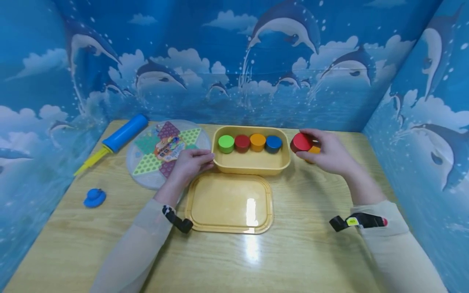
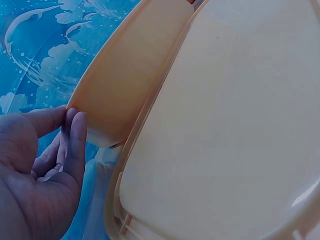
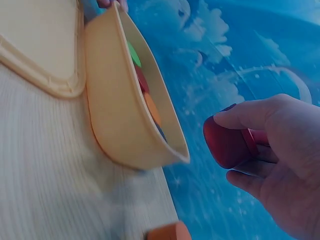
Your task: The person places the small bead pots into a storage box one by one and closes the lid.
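Observation:
My right hand point(image 1: 329, 151) grips a short red cylinder point(image 1: 302, 142) between thumb and fingers, just right of a yellow plastic box point(image 1: 253, 167). In the right wrist view the red cylinder point(image 3: 227, 142) is raised beside the box's end. Below it, an orange cylinder point(image 1: 314, 150) stands on the table, partly hidden by the hand. My left hand point(image 1: 190, 165) pinches the box's left rim, as the left wrist view shows. Inside the box stand a green point(image 1: 226, 144), a dark red point(image 1: 242, 143), an orange point(image 1: 257, 143) and a blue cylinder point(image 1: 273, 144) in a row.
A yellow lid point(image 1: 229, 203) lies in front of the box. To the left are a round game board point(image 1: 148, 165), partly under the left hand, a blue and yellow pump point(image 1: 126, 132) and a small blue hat-shaped piece point(image 1: 95, 198). A dolphin-print curtain point(image 1: 234, 61) encloses the table.

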### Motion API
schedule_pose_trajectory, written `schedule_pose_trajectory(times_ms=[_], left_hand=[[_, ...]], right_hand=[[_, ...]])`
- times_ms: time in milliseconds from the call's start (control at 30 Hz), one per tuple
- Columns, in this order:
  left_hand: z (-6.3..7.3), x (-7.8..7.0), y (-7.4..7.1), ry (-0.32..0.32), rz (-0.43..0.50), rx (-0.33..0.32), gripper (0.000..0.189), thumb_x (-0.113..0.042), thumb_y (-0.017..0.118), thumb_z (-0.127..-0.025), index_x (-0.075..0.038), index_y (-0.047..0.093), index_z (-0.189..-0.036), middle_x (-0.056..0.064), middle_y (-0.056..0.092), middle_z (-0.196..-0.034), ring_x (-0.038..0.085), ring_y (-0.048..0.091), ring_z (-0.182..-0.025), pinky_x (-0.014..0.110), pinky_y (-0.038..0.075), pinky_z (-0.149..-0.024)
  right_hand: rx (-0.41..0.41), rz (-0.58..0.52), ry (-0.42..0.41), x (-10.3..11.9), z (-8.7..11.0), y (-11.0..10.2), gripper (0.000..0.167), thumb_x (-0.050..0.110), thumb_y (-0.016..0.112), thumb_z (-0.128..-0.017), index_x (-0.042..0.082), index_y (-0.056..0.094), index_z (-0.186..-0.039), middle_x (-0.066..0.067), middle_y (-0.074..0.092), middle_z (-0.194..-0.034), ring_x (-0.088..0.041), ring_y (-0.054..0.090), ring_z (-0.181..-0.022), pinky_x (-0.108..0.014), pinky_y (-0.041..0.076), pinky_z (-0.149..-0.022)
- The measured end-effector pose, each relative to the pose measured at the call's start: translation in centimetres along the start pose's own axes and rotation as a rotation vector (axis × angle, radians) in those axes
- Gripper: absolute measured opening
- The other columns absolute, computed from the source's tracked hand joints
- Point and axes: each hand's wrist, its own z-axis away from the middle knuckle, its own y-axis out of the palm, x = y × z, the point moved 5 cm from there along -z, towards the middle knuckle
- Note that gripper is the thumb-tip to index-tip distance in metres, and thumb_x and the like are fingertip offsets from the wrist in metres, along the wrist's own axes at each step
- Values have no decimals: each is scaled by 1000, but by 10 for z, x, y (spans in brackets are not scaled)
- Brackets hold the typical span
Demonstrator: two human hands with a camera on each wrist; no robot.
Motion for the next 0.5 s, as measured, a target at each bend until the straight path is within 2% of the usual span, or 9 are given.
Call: schedule_pose_trajectory(times_ms=[100,500], left_hand=[[0,0,0,1,-2,-2,39,-5,75,-101,10,64,-135,23,68,-120,19,75,-90,31,65,-90],[-1,0,0,2,21,-2,38,-3,75,-100,11,65,-133,21,69,-114,18,74,-86,31,65,-88]], right_hand=[[26,-2,-44,9,-9,11,67,10,81,-95,-4,49,-153,-21,55,-146,-40,55,-130,-61,50,-112],[145,-35,-157,45,-38,48,64,18,85,-95,-1,56,-148,-15,62,-138,-33,59,-120,-56,56,-105]])
